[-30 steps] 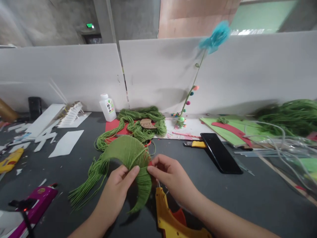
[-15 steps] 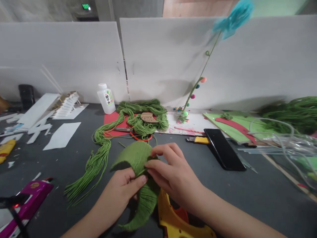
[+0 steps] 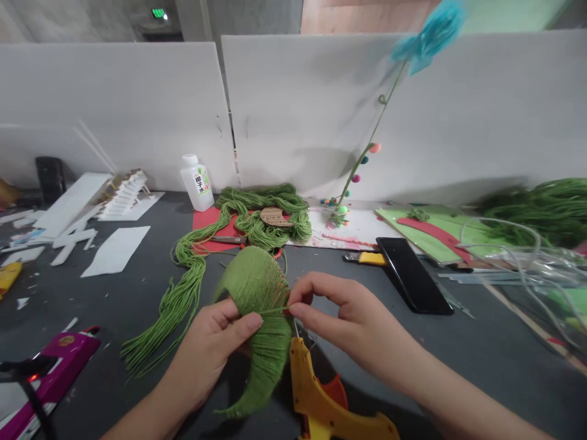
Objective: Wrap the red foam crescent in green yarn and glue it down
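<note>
A curved, crescent-like piece wrapped in green yarn (image 3: 257, 287) is held over the dark table. My left hand (image 3: 213, 342) is closed on its left side, with the thumb pressing the front. Between the thumb and fingertips of my right hand (image 3: 332, 311) is a strand of green yarn (image 3: 274, 310), drawn across the wrapped piece to its right edge. Just below my right hand lies a yellow hot glue gun (image 3: 321, 397) with an orange trigger. Behind the piece sits a bundle of green yarn (image 3: 188, 287) trailing left, and scissors (image 3: 229, 239) are partly under it.
A white bottle (image 3: 197, 183) stands at the back. To the right lie a black phone (image 3: 415, 275), a yellow utility knife (image 3: 369, 258) and green boards. A tall blue flower (image 3: 431, 36) rises behind. Paper scraps and a purple tool (image 3: 59, 373) are at left.
My right hand has moved right, away from the wrapped piece, pulling the yarn strand straight. The piece has turned slightly, showing more of its right edge and the glue gun's nozzle.
</note>
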Available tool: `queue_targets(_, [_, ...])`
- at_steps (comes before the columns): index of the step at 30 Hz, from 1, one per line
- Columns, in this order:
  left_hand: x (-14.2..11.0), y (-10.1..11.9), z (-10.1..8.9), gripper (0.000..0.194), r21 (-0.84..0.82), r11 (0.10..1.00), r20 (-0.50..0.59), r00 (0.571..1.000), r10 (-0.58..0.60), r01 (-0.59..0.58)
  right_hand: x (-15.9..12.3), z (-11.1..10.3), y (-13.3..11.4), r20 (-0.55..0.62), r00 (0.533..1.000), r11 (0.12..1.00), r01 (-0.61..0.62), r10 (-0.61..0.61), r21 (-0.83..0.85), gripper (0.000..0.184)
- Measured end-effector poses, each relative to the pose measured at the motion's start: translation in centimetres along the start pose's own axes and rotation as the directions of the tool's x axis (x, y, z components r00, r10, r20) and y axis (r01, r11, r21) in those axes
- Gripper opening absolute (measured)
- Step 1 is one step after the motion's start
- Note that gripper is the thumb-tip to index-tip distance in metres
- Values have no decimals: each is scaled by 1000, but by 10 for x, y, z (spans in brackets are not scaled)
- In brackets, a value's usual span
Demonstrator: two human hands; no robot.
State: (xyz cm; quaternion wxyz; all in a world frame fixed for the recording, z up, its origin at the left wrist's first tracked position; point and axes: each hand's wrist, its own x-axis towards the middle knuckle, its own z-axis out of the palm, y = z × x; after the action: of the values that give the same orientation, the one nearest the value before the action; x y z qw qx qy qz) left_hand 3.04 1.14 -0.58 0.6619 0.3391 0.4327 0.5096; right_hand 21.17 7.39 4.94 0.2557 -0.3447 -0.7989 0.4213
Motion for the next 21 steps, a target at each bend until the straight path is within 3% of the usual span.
queue_targets(3, [-1, 2, 1, 21, -38, 999, -39, 999, 22, -23, 1, 1, 0, 84, 990, 967, -132, 116, 218, 9])
queue_targets(5, [-2, 4, 2, 21, -65, 998, -61, 998, 17, -21, 2, 2, 1, 95, 984, 950, -168, 148, 264, 9])
queue_targets(12, [-5, 7, 5, 30, -143, 989, -102, 995, 22, -37, 3, 5, 5, 23, 992, 990, -124, 122, 74, 8])
queue_targets(21, [-2, 8, 9, 30, -258, 966, -112, 993, -48, 18, 3, 10, 7, 9, 994, 994, -106, 106, 27, 12])
